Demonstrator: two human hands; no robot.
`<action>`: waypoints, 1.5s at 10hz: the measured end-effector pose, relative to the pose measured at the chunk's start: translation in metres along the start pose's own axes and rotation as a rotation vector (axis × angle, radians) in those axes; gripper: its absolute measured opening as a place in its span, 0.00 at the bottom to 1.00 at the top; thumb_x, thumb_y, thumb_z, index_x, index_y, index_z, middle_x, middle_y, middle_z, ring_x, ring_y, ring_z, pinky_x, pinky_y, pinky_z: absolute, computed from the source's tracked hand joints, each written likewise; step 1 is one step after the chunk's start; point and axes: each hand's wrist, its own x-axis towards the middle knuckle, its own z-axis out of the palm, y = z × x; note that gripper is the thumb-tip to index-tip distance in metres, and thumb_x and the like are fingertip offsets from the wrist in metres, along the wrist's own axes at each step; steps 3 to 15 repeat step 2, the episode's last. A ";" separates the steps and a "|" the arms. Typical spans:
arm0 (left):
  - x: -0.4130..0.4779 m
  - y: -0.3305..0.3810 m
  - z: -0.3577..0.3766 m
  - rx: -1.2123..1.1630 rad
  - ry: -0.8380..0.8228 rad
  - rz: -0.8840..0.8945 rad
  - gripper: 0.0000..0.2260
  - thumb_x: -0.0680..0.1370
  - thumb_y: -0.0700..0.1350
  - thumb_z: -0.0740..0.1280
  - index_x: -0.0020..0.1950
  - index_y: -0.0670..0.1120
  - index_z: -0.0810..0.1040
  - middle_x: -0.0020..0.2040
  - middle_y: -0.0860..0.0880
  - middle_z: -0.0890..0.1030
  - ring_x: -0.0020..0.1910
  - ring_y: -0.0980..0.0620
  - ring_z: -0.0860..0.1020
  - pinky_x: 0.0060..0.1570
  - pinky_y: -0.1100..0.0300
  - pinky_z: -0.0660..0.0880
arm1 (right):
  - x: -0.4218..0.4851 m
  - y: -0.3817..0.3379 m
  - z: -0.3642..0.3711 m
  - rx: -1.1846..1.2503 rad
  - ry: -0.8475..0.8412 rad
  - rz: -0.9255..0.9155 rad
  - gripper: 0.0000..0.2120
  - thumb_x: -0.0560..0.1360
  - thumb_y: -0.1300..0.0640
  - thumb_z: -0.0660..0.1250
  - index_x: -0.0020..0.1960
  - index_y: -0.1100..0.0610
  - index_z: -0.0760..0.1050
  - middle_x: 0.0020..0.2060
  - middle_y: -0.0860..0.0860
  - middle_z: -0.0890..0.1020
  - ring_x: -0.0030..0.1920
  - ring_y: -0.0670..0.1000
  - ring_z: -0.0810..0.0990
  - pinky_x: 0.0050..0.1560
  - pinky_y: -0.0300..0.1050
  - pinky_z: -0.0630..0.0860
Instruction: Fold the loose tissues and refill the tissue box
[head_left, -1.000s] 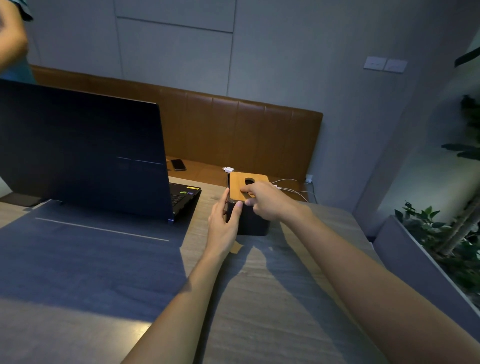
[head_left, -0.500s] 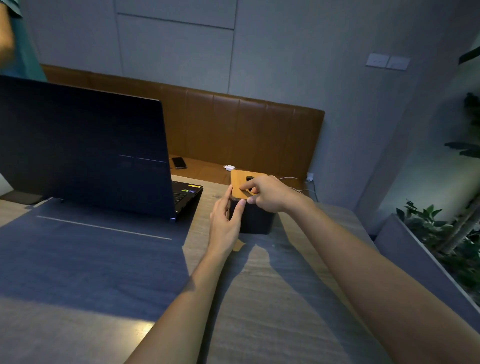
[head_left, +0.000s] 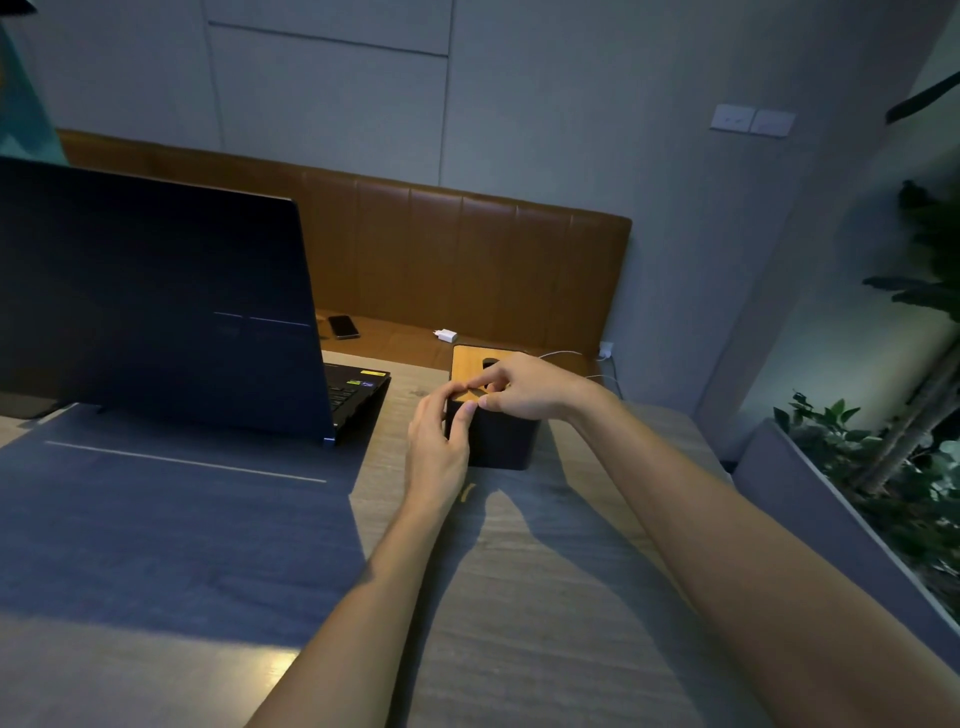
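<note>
On tissue box (head_left: 506, 441) lid (head_left: 467, 364), right grip (head_left: 524, 387) pinching edge, left grip (head_left: 436, 441) holding corner.

Black tissue box (head_left: 501, 439), tan wooden lid (head_left: 467, 366).

One head-worn camera looks forward and down over the wooden table (head_left: 545, 597); the fingers (head_left: 435, 410) sit near mid-frame, the leather bench (head_left: 467, 260) beyond them.
</note>
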 end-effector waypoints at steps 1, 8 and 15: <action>0.006 0.001 -0.002 0.055 -0.016 -0.021 0.12 0.83 0.53 0.64 0.66 0.56 0.76 0.61 0.56 0.77 0.61 0.56 0.74 0.59 0.51 0.77 | 0.001 0.003 0.003 0.128 0.009 0.015 0.18 0.81 0.54 0.65 0.70 0.47 0.76 0.62 0.53 0.79 0.62 0.51 0.75 0.55 0.44 0.70; 0.007 0.005 -0.006 0.090 -0.059 -0.066 0.12 0.83 0.52 0.64 0.67 0.56 0.75 0.62 0.55 0.78 0.61 0.54 0.75 0.60 0.49 0.77 | -0.001 0.006 0.016 0.177 0.096 0.031 0.16 0.79 0.55 0.67 0.66 0.47 0.79 0.62 0.51 0.79 0.63 0.51 0.76 0.58 0.45 0.73; 0.007 0.005 -0.006 0.090 -0.059 -0.066 0.12 0.83 0.52 0.64 0.67 0.56 0.75 0.62 0.55 0.78 0.61 0.54 0.75 0.60 0.49 0.77 | -0.001 0.006 0.016 0.177 0.096 0.031 0.16 0.79 0.55 0.67 0.66 0.47 0.79 0.62 0.51 0.79 0.63 0.51 0.76 0.58 0.45 0.73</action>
